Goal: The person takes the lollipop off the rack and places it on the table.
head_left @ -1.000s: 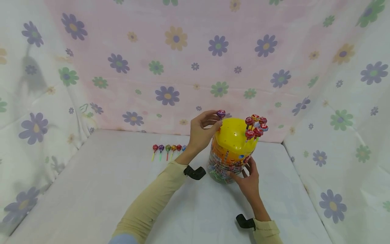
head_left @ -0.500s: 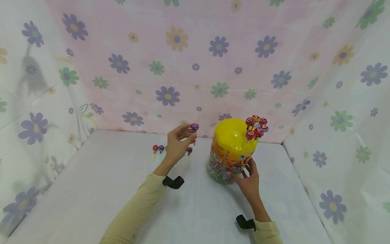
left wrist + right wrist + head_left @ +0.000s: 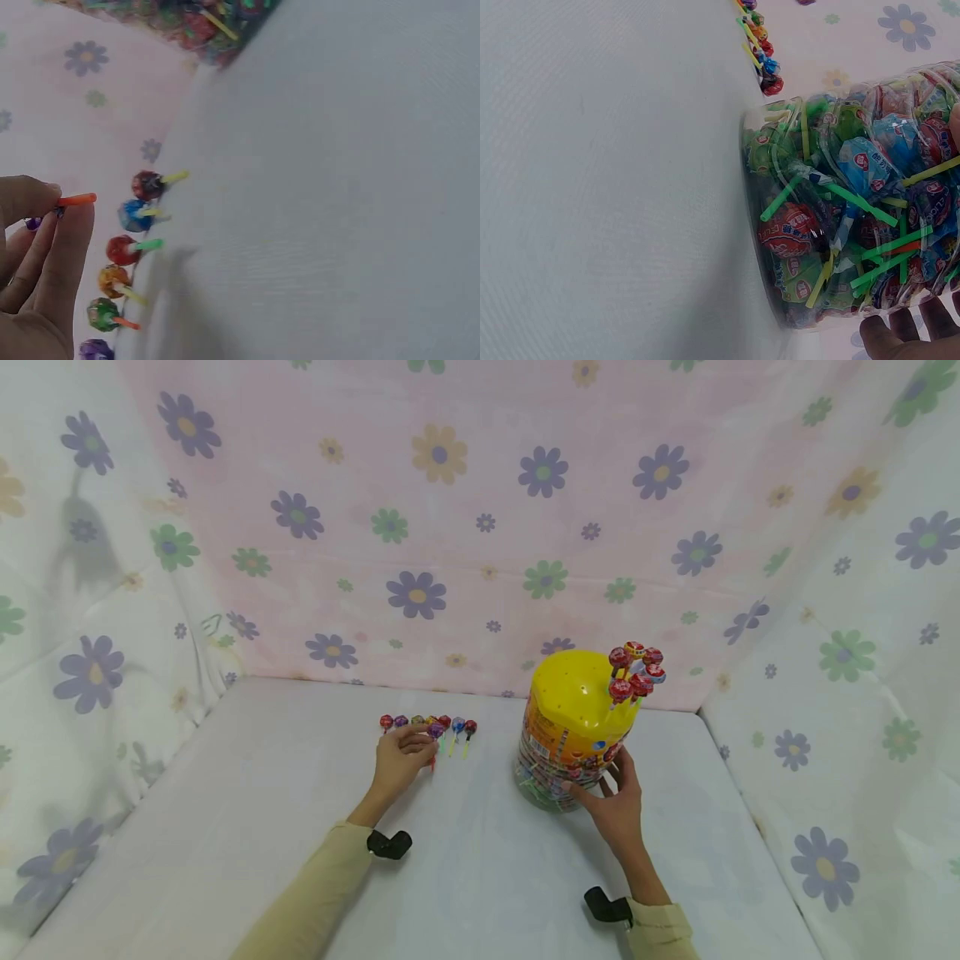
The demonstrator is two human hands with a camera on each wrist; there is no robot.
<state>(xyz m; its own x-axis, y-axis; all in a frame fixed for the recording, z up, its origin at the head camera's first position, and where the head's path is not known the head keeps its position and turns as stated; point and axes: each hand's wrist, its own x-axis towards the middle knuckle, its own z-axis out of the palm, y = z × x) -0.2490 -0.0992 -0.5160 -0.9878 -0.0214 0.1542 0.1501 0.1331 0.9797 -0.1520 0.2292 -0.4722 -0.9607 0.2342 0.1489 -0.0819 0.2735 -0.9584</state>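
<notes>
The left hand (image 3: pixel 397 766) pinches a purple lollipop (image 3: pixel 436 731) by its orange stick, fingers bent, near the row of lollipops (image 3: pixel 470 727) on the worktop (image 3: pixel 480 877). The right hand (image 3: pixel 617 802) curves round the lower side of the upright, lollipop-filled jar (image 3: pixel 543 752), its thumb toward the front.

My head view looks forward and down across the counter (image 3: pixel 480 860); my closer wrist views share the lollipop row (image 3: pixel 122 250), left's at eight o'clock, right's near twelve.
</notes>
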